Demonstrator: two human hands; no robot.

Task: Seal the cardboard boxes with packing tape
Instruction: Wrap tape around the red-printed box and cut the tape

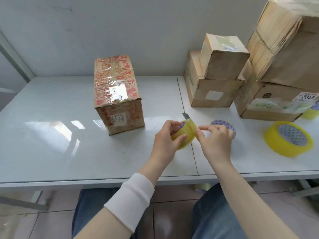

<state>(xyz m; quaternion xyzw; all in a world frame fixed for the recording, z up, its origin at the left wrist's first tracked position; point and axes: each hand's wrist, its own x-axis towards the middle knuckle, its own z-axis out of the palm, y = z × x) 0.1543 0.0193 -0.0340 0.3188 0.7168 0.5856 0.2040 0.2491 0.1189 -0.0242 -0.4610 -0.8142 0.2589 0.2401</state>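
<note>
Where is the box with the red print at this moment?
In the head view, the red-printed box stands on the white table, left of centre, beyond and left of the left hand that grips a tape roll.

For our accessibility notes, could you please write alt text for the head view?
The left hand grips a yellow tape roll while the right hand pinches its loose end, over a white table. A printed cardboard box stands left, plain boxes stacked right.
</note>
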